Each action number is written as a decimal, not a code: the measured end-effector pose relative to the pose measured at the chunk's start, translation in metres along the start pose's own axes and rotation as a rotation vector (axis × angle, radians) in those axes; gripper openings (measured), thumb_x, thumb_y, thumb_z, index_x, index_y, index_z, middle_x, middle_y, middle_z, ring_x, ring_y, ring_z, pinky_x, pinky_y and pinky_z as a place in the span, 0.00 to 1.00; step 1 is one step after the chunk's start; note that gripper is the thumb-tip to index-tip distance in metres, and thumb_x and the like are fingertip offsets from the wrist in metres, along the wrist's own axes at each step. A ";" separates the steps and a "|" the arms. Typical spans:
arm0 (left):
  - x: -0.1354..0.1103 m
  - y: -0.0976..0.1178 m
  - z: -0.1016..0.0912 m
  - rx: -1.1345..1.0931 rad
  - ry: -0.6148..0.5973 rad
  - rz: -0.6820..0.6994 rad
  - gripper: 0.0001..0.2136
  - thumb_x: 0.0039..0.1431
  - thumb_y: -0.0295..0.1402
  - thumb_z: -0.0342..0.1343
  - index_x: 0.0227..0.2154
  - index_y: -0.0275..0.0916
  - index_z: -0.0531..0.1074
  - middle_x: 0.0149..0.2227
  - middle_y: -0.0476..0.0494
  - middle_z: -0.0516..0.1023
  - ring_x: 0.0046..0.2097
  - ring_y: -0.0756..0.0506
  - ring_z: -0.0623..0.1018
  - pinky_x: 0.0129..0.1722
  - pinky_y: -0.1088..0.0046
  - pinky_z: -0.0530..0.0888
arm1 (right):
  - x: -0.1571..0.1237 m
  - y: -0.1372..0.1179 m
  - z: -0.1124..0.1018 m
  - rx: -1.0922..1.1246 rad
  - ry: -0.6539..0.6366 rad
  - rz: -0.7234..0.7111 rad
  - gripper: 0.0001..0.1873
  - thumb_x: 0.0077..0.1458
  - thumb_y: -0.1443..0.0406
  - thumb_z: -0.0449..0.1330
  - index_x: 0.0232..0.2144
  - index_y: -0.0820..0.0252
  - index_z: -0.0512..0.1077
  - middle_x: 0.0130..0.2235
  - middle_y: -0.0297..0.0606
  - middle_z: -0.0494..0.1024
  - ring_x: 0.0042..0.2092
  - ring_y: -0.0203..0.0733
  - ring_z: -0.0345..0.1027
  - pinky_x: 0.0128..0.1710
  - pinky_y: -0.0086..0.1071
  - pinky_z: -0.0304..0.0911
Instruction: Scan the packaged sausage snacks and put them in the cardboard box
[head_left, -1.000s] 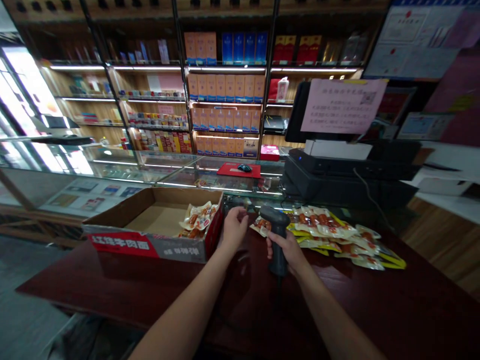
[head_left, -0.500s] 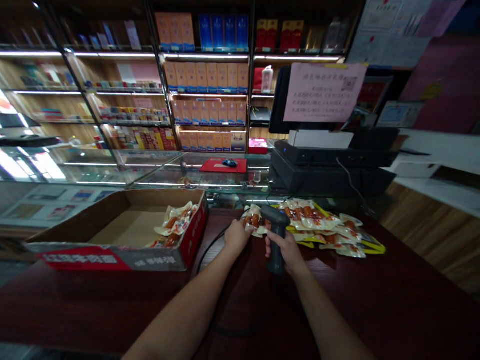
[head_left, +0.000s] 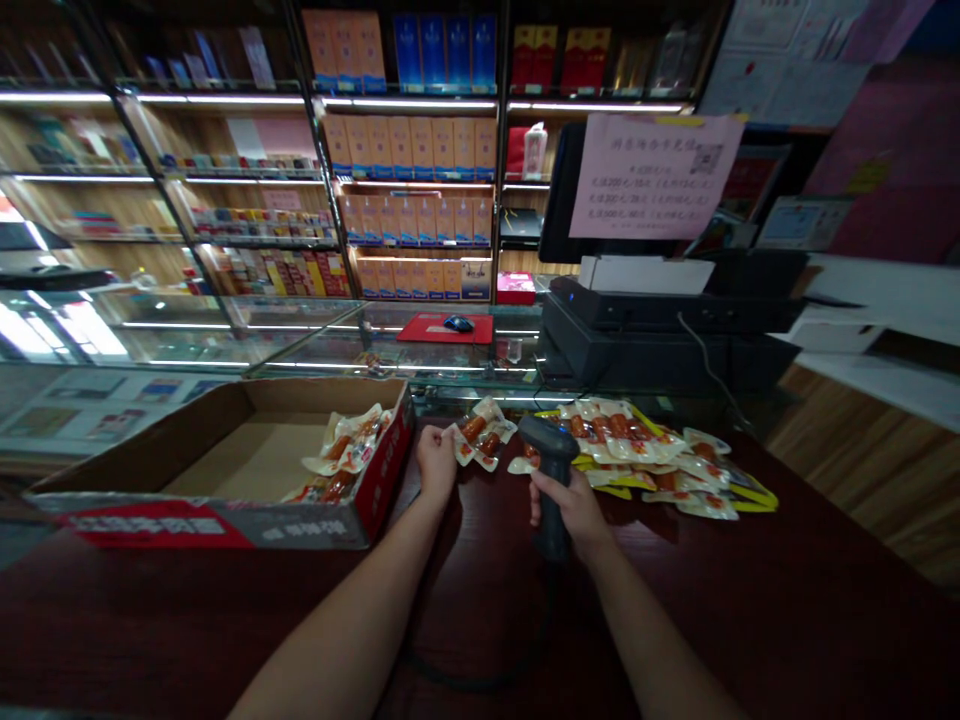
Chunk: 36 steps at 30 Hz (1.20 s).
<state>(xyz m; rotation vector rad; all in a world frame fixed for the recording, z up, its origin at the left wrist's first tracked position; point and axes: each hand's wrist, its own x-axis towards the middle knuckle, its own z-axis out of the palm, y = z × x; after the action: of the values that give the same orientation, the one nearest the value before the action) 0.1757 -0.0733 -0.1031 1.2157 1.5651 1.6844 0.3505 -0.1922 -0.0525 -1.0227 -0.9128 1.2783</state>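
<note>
Head view, facing the far edge of a dark reddish surface (head_left: 480,610). The left hand (head_left: 436,465), toward that far edge, has its fingers pinching the left end of a sealed packet (head_left: 487,436) of brown pieces; the packet lies between the two hands, its free end to the right (whether it rests on the surface or is held just above it cannot be told). The right hand (head_left: 576,508) has its fingers wrapped around the handle of a dark handheld scanner (head_left: 553,470), held upright with its head over the handle; the state of its trigger is hidden. Behind the scanner, a second packet (head_left: 520,464) shows only in part. Toward the far right corner lies a loose heap of packets (head_left: 630,440); along the left part of the far edge stands an open carton (head_left: 232,530), with a few packets (head_left: 349,450) at its right end. Likely faults, as judged: the crinkled, glossy film could throw glare or fold a printed code out of sight, causing a misread; the pinch, being at one end only, could let the packet swing or slip; the black cable (head_left: 480,684), looped toward the near edge, could snag the left forearm; and the heap, unevenly stacked, could slide if nudged by the scanner.
</note>
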 end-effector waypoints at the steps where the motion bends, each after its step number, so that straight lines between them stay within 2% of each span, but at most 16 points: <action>1: 0.001 -0.001 0.000 -0.012 0.029 -0.012 0.08 0.48 0.35 0.52 0.20 0.38 0.62 0.19 0.54 0.64 0.23 0.52 0.65 0.25 0.77 0.61 | 0.000 0.001 0.000 0.000 0.000 0.002 0.22 0.39 0.58 0.65 0.35 0.60 0.64 0.17 0.25 0.69 0.15 0.33 0.62 0.14 0.28 0.62; 7: -0.001 0.000 0.000 -0.100 0.064 -0.024 0.08 0.49 0.37 0.51 0.23 0.37 0.62 0.20 0.53 0.66 0.23 0.51 0.68 0.25 0.77 0.64 | -0.001 0.002 0.001 -0.033 0.012 0.040 0.22 0.38 0.58 0.65 0.34 0.60 0.63 0.16 0.25 0.69 0.15 0.33 0.61 0.13 0.28 0.62; 12: -0.001 -0.002 0.000 -0.089 0.091 0.011 0.09 0.49 0.38 0.51 0.23 0.37 0.63 0.20 0.53 0.66 0.24 0.51 0.68 0.25 0.77 0.64 | 0.000 0.005 0.000 -0.031 0.002 0.039 0.21 0.39 0.58 0.66 0.33 0.60 0.63 0.16 0.25 0.68 0.15 0.34 0.61 0.13 0.28 0.62; 25: -0.005 0.007 -0.001 -0.094 0.094 -0.006 0.08 0.49 0.36 0.51 0.23 0.37 0.63 0.20 0.52 0.67 0.24 0.50 0.69 0.24 0.76 0.64 | 0.002 0.007 -0.001 -0.019 0.002 0.021 0.20 0.39 0.58 0.66 0.32 0.59 0.63 0.16 0.25 0.68 0.15 0.33 0.61 0.14 0.28 0.62; 36: -0.006 0.002 0.000 -0.123 0.059 -0.031 0.08 0.49 0.36 0.51 0.22 0.37 0.62 0.20 0.53 0.66 0.23 0.51 0.68 0.24 0.77 0.63 | -0.003 0.005 0.004 -0.023 0.010 0.017 0.21 0.40 0.59 0.65 0.35 0.61 0.64 0.17 0.25 0.68 0.15 0.33 0.61 0.13 0.27 0.62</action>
<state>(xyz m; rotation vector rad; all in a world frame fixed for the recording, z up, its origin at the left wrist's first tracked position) 0.1790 -0.0788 -0.1030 1.0839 1.4823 1.7836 0.3450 -0.1944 -0.0555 -1.0565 -0.9146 1.2783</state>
